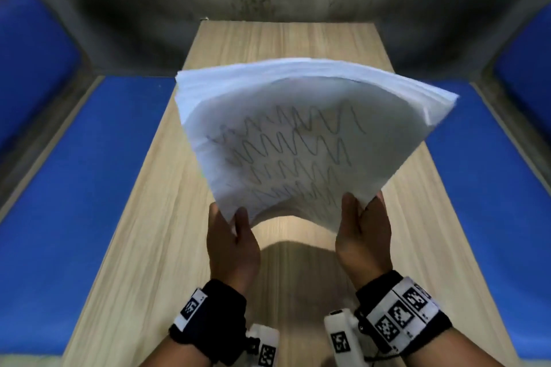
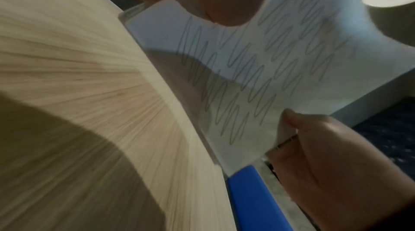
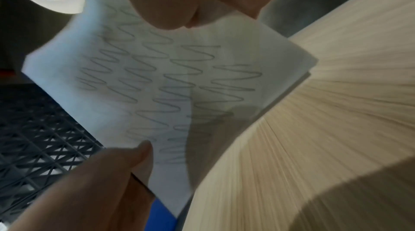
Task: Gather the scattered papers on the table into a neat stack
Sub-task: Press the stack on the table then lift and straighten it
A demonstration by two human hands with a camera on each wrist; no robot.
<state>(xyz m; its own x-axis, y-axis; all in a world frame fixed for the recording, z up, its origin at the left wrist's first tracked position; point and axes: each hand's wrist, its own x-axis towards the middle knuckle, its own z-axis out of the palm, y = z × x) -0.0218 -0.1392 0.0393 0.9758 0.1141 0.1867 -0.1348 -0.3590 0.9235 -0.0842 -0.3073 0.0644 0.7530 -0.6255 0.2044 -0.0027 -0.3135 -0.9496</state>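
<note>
Pinching the near edge of a stack of papers (image 1: 301, 128), both hands hold it up off the wooden table (image 1: 167, 217) in the middle of the head view. The left hand (image 1: 231, 243) grips the stack's lower left corner, thumb on the upper face and the other fingers hidden beneath. The right hand (image 1: 362, 235) grips the lower right corner the same way, its thumb lying on top beside the edge. Between the two grips the near edge bows upward, leaving an arched gap over the tabletop, and a dark shadow falls on the wood just below it. From the hands the sheets fan out toward the top of the frame, the far corners spread wide at upper left and upper right, the layered edges not quite flush. The top sheet carries several rows of grey zigzag scribble.

In the left wrist view the stack of papers (image 2: 280, 68) fills the upper right, with the right hand's thumb (image 2: 298, 121) pressed on it at lower right. In the right wrist view the same scribbled sheet sits at centre, with a thumb (image 3: 143, 153) on it at lower left.

Black wristbands with white coded markers (image 1: 399, 316) circle both wrists. Blue seats (image 1: 68, 176) flank the table on either side.
</note>
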